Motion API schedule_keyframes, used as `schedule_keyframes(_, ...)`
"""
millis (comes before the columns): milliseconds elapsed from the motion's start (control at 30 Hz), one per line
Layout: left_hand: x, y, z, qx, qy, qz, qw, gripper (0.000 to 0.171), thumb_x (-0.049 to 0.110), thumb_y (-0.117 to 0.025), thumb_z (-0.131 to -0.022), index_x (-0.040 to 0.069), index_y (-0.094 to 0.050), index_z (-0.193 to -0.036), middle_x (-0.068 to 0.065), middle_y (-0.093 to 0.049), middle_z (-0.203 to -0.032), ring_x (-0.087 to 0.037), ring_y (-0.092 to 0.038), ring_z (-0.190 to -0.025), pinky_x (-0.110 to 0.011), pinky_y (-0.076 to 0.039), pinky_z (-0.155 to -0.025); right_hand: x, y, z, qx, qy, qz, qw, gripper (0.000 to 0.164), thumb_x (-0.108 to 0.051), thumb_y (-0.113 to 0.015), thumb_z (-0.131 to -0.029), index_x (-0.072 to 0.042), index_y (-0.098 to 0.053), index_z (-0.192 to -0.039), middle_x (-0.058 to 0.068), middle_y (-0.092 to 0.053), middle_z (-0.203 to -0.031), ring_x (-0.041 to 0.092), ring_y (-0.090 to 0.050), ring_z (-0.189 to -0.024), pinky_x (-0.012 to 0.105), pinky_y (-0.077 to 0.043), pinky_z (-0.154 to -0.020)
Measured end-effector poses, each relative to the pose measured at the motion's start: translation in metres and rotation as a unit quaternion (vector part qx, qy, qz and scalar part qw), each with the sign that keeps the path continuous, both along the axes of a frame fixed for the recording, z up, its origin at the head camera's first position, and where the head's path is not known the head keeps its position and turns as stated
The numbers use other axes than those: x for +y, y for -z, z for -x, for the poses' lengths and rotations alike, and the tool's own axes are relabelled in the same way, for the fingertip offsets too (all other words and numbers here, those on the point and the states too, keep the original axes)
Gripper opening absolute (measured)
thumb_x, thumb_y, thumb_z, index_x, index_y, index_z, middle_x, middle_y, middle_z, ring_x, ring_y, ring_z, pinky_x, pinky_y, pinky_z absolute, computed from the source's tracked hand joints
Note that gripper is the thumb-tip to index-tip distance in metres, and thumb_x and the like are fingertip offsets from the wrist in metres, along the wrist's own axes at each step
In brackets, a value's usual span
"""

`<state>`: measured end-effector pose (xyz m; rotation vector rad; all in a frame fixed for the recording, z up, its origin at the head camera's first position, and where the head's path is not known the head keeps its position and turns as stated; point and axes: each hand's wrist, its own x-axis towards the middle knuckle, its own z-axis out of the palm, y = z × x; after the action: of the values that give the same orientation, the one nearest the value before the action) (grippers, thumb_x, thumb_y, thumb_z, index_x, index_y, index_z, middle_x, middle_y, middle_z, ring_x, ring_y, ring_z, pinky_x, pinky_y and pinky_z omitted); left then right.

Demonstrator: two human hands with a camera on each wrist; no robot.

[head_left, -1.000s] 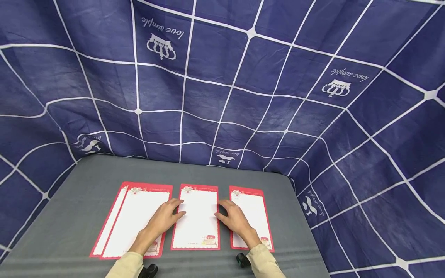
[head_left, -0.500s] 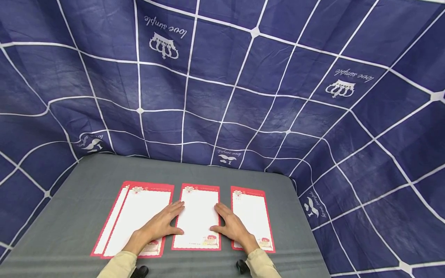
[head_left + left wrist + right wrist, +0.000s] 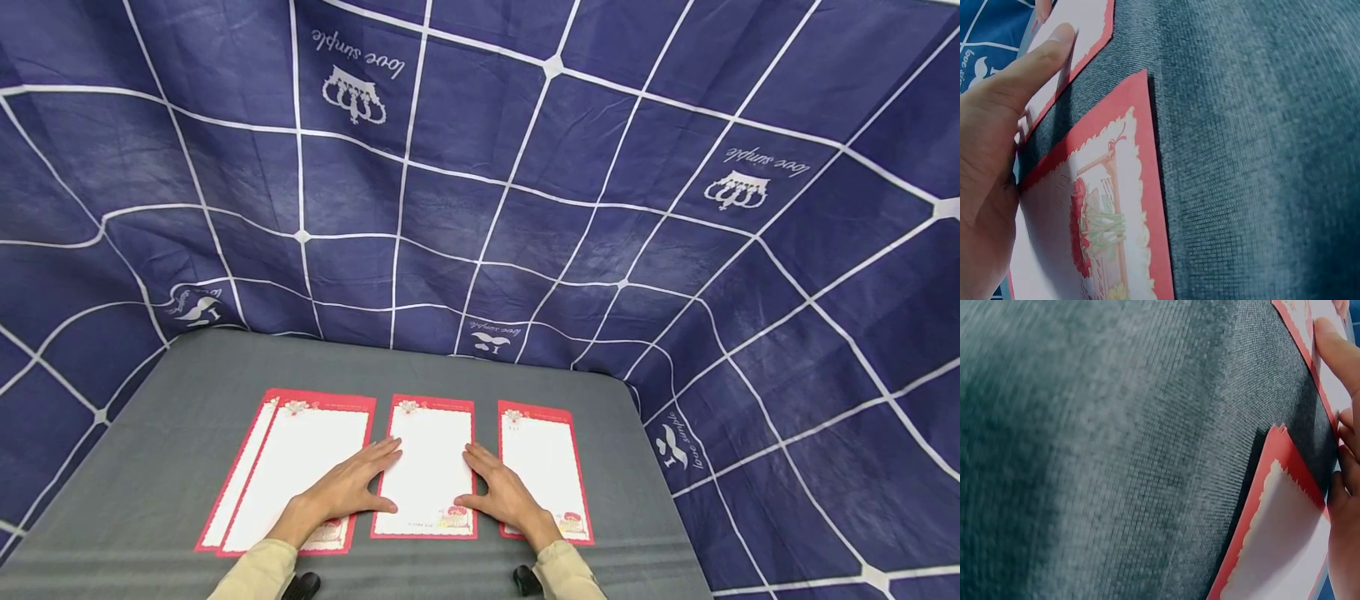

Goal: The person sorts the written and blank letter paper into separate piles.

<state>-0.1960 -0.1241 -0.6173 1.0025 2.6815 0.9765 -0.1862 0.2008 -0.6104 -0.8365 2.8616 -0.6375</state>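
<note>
A white sheet of paper with a red border lies flat in the middle of the table, a small red flower print at its near right corner. My left hand reaches over its left edge with straight fingers, thumb spread toward me. From the other side, my right hand has its fingertips and thumb on the right margin. In the left wrist view, the left thumb rests over the middle sheet. The right thumb lies over that sheet's edge in the right wrist view. Neither hand grips anything.
Two overlapping sheets of the same print lie to the left, partly under my left forearm. Another such sheet is at the right, partly covered by my right wrist. A grey cloth covers the table; a blue checked curtain hangs behind.
Both hands have flattened and their thumbs have spread toward the near edge over the middle sheet. The sheets have hardly moved; little differs from half a second ago.
</note>
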Motion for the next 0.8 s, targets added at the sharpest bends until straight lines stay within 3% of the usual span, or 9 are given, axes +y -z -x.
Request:
schedule_keyframes(267, 0.0, 0.0015, 0.0018, -0.008, 0.012, 0.005, 0.9999, 0.096, 0.057, -0.078, -0.077, -0.001, -0.044, -0.147, -0.016, -0.035, -0.156, -0.036, -0.033, -0.142, -0.058, -0.034, -0.107, 0.0022, 0.0008, -0.0003, -0.012, -0.008, 0.003, 1.0, 0.085, -0.057, -0.069, -0.087, -0.007, -0.042, -0.15, 0.006, -0.034, -0.158, 0.021, -0.029, -0.145, 0.046, -0.038, -0.109)
schedule_keyframes(800, 0.0003, 0.0019, 0.0012, -0.007, 0.01, -0.003, 0.9999, 0.09, 0.054, -0.076, -0.08, 0.0, -0.047, -0.146, -0.015, -0.038, -0.154, -0.036, -0.036, -0.14, -0.058, -0.036, -0.105, 0.0042, 0.0048, 0.0017, 0.028, -0.021, 0.009, 0.999, 0.079, -0.051, -0.069, -0.089, -0.004, -0.045, -0.148, 0.009, -0.039, -0.155, 0.024, -0.033, -0.143, 0.045, -0.039, -0.108)
